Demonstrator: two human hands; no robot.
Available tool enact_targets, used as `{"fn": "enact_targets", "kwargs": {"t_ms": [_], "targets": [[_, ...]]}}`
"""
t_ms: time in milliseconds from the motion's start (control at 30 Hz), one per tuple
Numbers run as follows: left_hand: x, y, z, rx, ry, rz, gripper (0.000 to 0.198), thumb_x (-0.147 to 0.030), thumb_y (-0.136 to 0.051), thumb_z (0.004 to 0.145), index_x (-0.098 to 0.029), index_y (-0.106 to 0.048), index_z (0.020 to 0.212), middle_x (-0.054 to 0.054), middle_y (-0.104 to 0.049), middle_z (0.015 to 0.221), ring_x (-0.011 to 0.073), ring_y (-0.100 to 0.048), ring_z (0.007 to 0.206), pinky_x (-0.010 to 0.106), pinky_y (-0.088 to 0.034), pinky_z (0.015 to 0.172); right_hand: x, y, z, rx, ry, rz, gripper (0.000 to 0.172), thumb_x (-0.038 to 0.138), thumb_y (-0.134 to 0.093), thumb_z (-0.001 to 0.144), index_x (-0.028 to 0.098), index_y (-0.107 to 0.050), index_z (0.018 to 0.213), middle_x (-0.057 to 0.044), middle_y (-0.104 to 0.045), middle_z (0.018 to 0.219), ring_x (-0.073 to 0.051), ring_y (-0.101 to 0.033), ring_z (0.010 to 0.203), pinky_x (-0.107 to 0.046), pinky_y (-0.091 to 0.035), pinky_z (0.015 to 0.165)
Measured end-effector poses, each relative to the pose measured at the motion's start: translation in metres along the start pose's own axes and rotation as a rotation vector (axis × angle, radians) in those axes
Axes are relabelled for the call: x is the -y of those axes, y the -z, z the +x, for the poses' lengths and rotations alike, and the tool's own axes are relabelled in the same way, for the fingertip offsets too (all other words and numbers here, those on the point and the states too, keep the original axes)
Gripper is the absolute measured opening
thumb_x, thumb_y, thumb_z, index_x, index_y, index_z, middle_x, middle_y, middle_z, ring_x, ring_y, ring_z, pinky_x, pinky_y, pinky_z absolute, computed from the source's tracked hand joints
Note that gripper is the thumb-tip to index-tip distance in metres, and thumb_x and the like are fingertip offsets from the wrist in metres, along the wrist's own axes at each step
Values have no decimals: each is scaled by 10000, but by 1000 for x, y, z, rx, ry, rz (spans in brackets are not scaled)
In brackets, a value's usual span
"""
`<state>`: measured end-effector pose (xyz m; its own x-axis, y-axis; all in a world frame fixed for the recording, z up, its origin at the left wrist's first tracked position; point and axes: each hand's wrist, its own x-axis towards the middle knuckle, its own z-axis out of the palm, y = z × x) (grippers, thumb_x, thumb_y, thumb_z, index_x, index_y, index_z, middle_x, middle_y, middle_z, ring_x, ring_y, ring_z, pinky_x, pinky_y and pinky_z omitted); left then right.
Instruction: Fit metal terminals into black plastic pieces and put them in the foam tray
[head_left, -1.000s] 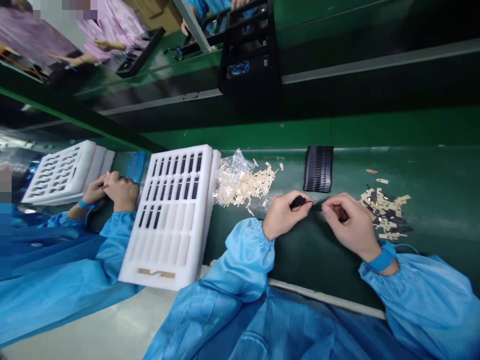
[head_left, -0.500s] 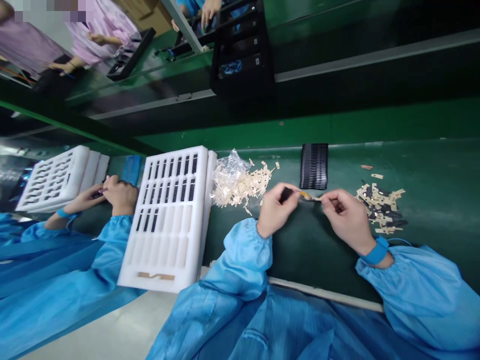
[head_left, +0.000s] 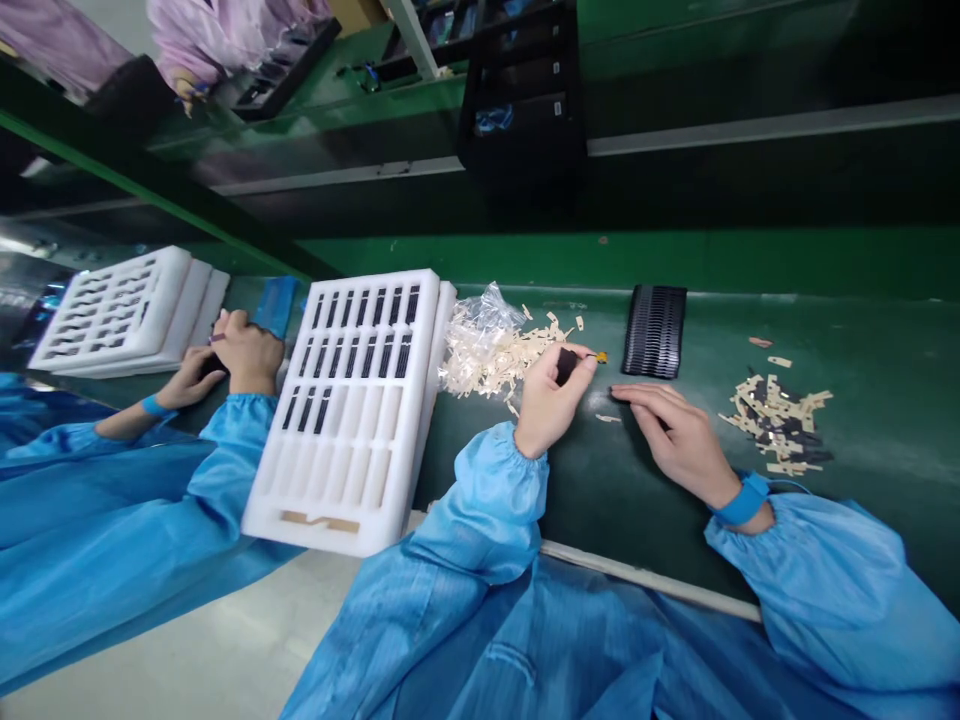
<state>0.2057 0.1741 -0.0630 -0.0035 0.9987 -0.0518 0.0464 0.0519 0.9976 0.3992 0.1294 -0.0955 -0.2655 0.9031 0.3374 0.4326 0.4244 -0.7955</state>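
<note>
Left grip (head_left: pixel 553 405): pressed together, pinching a small black part (head_left: pixel 566 366) by its body, gold tip (head_left: pixel 601 357) left exposed, apparently to keep that end free
Right grip (head_left: pixel 675 435): spread and empty, resting on the green table (head_left: pixel 885 420)
Nearby: white foam tray (head_left: pixel 337 525) with black parts (head_left: pixel 403 355) seated apart in slots, black stack (head_left: pixel 654 330), cream scraps (head_left: pixel 776 425)

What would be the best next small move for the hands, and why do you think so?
Probably the right hand should pinch the yellow tip and try to peel it from the small black part in the left hand. The tip sticks out past the fingers, and the right hand lies open on the green mat, free.
</note>
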Motion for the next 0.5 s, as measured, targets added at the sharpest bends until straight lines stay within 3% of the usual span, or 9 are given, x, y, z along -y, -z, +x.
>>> {"fn": "enact_targets", "kwargs": {"t_ms": [100, 233, 300, 333, 400, 500], "targets": [[1, -4, -7, 211, 57, -51, 352, -508, -723, 888, -171, -641, 946, -36, -567, 683, 76, -506, 588, 234, -438, 628, 2, 8, -4, -129, -16, 14, 209, 179, -568, 1010, 246, -725, 1131, -67, -765, 1137, -229, -685, 1110, -437, -532, 1005], [8, -14, -17, 776, 426, -311, 450, -528, -819, 798, -143, -633, 937, 16, -651, 720, 132, -649, 694, 290, -507, 745, 1, 19, -9, -401, -86, -10, 197, 217, -545, 1022, 242, -730, 957, -63, -766, 961, -226, -706, 937, -419, -555, 880], [13, -16, -17, 864, 555, -335, 488, -519, -868, 742, -127, -641, 923, 54, -697, 810, 124, -656, 709, 296, -505, 774, -3, 24, -10, -481, -127, -16, 213, 255, -536, 1029, 240, -724, 931, -66, -760, 938, -225, -709, 895, -409, -562, 837], [16, -14, -14, 826, 586, -314, 497, -513, -880, 725, -124, -641, 921, 62, -708, 844, 119, -654, 709, 295, -503, 776, -5, 26, -10, -497, -142, -18, 222, 273, -534, 1031, 238, -722, 919, -68, -758, 930, -223, -709, 878, -403, -564, 819], [19, -6, -4, 623, 552, -230, 479, -517, -853, 752, -132, -633, 932, 51, -706, 834, 131, -668, 739, 291, -502, 772, -8, 29, -10, -506, -164, -22, 236, 291, -533, 1033, 233, -720, 902, -67, -753, 918, -214, -706, 849, -389, -565, 796], [20, 9, 11, 164, 218, 23, 354, -489, -735, 877, -153, -637, 932, -8, -644, 709, 119, -640, 719, 261, -490, 751, -7, 30, -10, -471, -180, -9, 230, 278, -544, 1032, 226, -724, 899, -57, -749, 913, -194, -699, 826, -364, -561, 789]]}}
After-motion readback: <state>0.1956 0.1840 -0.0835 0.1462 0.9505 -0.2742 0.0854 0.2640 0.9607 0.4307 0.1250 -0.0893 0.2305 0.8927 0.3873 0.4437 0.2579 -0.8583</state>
